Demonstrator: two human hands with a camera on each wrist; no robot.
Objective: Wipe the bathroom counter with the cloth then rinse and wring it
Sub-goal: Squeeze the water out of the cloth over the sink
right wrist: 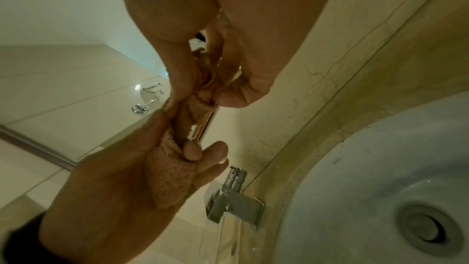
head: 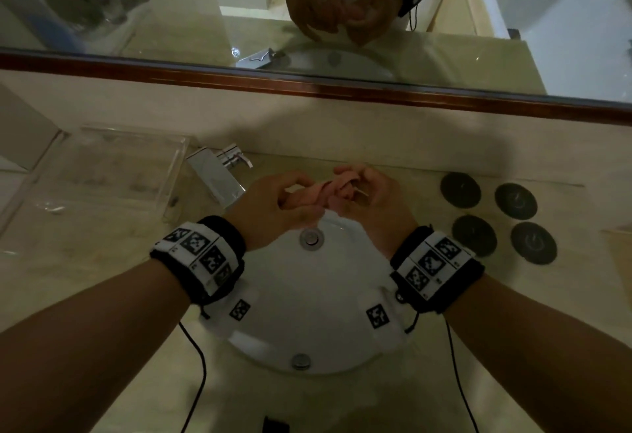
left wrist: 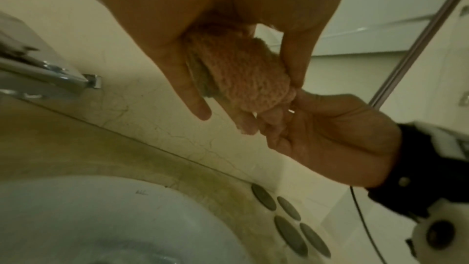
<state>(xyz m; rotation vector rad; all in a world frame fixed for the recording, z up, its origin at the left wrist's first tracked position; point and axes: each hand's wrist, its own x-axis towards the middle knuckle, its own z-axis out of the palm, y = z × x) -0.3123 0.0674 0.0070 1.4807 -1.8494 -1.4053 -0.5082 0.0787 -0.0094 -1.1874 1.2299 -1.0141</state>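
Cloth (head: 333,189), pink, twisted: gripped at one end by left hand (head: 273,206), other end by right hand (head: 369,203), above sink (head: 307,330) in counter (head: 342,408).

I see four dark round coasters (head: 497,218) right of the basin, a clear plastic box (head: 102,172) left, mirror (head: 136,5) behind.
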